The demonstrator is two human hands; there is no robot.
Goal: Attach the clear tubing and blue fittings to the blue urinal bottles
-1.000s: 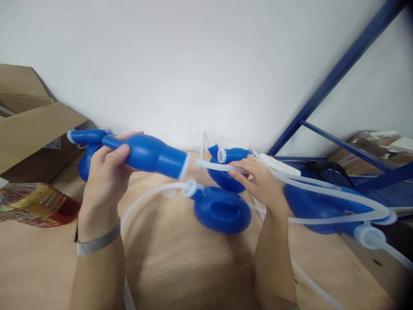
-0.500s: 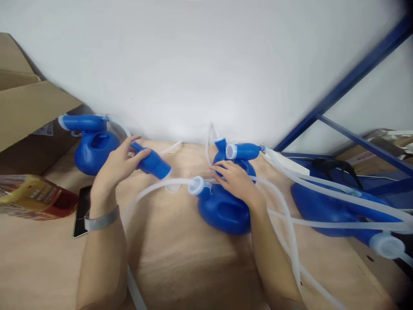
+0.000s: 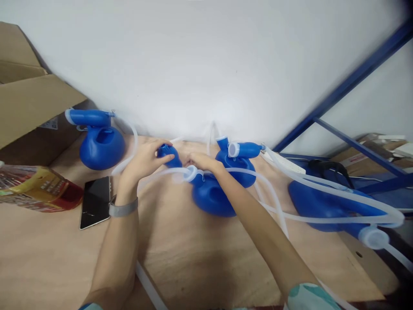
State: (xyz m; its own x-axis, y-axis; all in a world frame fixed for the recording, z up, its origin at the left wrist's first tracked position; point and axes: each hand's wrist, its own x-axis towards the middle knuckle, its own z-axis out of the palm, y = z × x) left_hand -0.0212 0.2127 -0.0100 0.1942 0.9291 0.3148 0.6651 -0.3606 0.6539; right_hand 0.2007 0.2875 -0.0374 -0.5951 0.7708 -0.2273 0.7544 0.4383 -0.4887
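Note:
My left hand grips a blue plastic funnel-shaped piece round its narrow end, the wide end tilted down and to the right. My right hand is at that wide end, its fingers curled; what they pinch, if anything, is hidden. Under my right wrist lies a blue plastic jug with a clear-ringed mouth. A clear hose runs left from near that mouth. Behind it stands another blue jug with a blue spout piece on it.
At the left are a cardboard box, a bottle of dark red liquid, a phone and a blue jug with hose. More blue jugs and hoses lie right, near a blue metal frame. A white wall rises behind.
My left hand has brought the blue funnel piece right, turning it more upright. My right hand has left the jugs and moved left to the piece's wide end, fingers now curled.

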